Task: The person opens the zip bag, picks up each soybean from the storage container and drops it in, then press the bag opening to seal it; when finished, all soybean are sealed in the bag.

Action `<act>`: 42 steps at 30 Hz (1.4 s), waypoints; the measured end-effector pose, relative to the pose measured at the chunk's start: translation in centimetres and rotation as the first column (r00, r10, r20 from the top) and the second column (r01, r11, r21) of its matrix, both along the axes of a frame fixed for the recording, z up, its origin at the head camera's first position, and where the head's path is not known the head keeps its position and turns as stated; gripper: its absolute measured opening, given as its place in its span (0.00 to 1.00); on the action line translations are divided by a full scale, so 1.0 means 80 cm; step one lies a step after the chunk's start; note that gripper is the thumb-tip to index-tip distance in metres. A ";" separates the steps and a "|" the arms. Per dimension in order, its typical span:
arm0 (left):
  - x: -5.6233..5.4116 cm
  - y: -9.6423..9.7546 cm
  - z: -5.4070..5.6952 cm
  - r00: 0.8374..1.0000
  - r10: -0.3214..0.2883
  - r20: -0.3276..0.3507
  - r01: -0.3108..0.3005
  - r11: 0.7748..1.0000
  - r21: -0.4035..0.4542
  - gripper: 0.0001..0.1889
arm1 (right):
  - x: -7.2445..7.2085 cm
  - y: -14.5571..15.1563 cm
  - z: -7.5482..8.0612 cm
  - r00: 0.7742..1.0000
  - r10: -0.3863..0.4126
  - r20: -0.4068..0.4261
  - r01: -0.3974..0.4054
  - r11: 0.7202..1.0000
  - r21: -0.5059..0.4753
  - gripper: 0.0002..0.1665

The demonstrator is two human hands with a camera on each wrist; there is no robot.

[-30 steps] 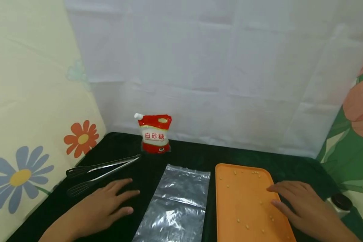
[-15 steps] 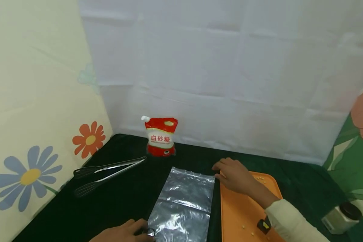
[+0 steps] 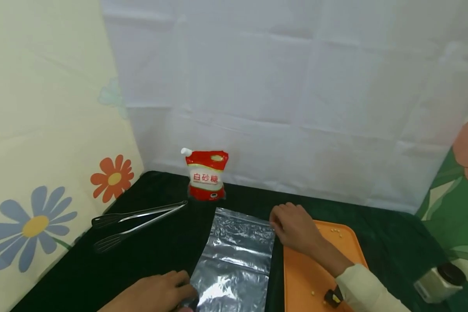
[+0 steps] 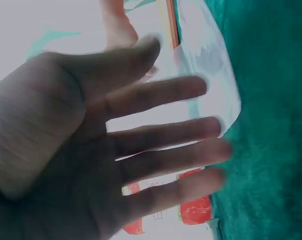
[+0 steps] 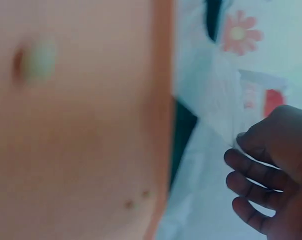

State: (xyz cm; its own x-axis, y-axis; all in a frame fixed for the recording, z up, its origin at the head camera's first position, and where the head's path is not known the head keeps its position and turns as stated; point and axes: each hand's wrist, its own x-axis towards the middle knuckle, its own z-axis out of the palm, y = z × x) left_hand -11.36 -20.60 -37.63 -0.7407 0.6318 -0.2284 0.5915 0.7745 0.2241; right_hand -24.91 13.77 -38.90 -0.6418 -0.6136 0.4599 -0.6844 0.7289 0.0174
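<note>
Head view, our forearm [image 3: 331,256] crossing a flat orange tray [image 3: 298,277], metal tongs [image 3: 150,221], spouted pouch [image 3: 206,175] and squarish jar [image 3: 437,284] around, our right hand [image 3: 294,227] pinching a glossy, creased plastic bag [image 3: 235,260] on the table [image 3: 398,242], our left hand [image 3: 157,291] beside it, fingers [image 4: 165,137] straight, spread.

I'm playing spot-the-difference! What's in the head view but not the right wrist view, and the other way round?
Of the two, only the head view shows the tongs, jar and left hand.
Only the right wrist view shows the right hand from its palm side, with gaps between fingers.
Both show the plastic bag, orange tray, pale bits, red pouch and orange flower.
</note>
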 end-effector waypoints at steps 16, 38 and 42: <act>-0.063 0.064 0.062 0.817 0.155 -0.555 0.001 0.963 0.270 0.12 | 0.095 -0.004 0.048 0.987 0.153 -0.052 -0.162 0.949 -0.270 0.07; -0.074 0.083 0.054 0.934 0.093 -0.345 0.024 0.947 0.321 0.13 | 0.114 -0.013 0.035 0.968 0.244 0.065 -0.242 0.969 -0.045 0.31; -0.073 0.085 0.053 0.939 0.069 -0.336 0.054 0.938 0.343 0.13 | 0.112 -0.014 0.031 0.969 0.240 0.048 -0.235 0.967 -0.098 0.24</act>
